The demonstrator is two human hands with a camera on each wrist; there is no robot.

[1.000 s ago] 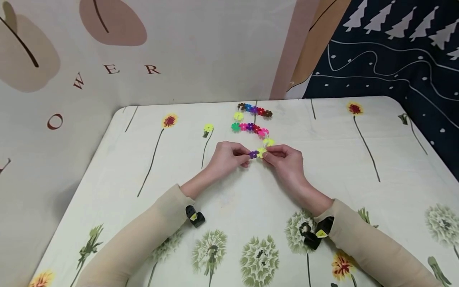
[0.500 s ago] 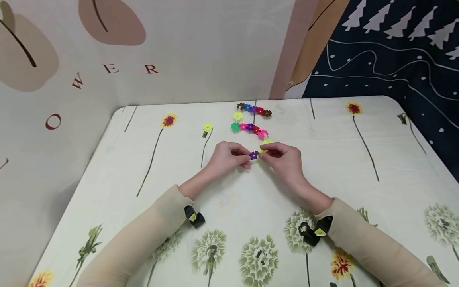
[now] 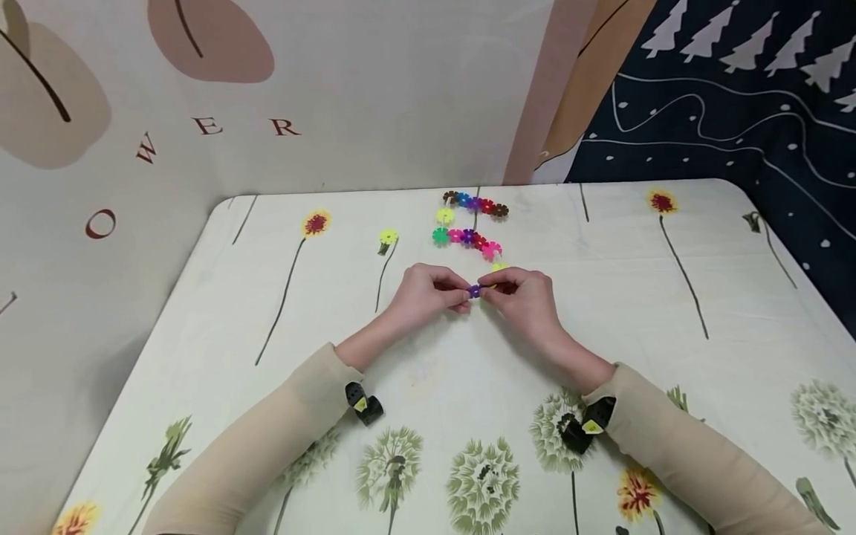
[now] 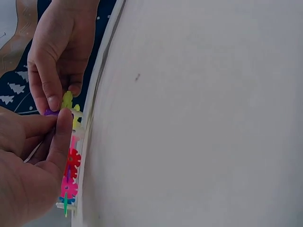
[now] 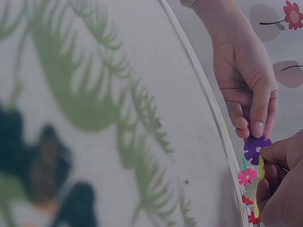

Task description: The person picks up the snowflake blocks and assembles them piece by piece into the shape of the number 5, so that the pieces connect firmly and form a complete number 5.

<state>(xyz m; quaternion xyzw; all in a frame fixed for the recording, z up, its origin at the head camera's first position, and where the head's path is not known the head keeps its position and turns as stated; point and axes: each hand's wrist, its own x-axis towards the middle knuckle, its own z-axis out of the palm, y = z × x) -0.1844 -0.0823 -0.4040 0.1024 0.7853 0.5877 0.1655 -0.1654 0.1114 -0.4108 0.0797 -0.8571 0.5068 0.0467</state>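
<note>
A string of flower-shaped interlocking plastic discs (image 3: 468, 236) winds in bends across the far half of the table, in green, pink, purple, red, yellow and blue. Its near end lies between both hands. There my left hand (image 3: 431, 291) pinches a purple disc (image 5: 253, 147) between thumb and fingers. My right hand (image 3: 524, 297) grips the neighbouring yellow disc (image 4: 67, 100), its thumb tip right at the purple disc's edge. In the head view the fingers cover most of this yellow disc. The left wrist view shows the two hands' fingertips close together around the joint.
White cloth (image 3: 428, 371) printed with flowers and dandelions covers the table. Behind it hangs a pale fabric wall (image 3: 401, 111), with a dark tree-patterned one (image 3: 722, 119) at the right. A small black camera sits on each wrist.
My right hand has slid left and turned, its fingertips coming from the yellow disc's far side to the purple disc's edge. The left hand has barely moved and keeps its pinch.
</note>
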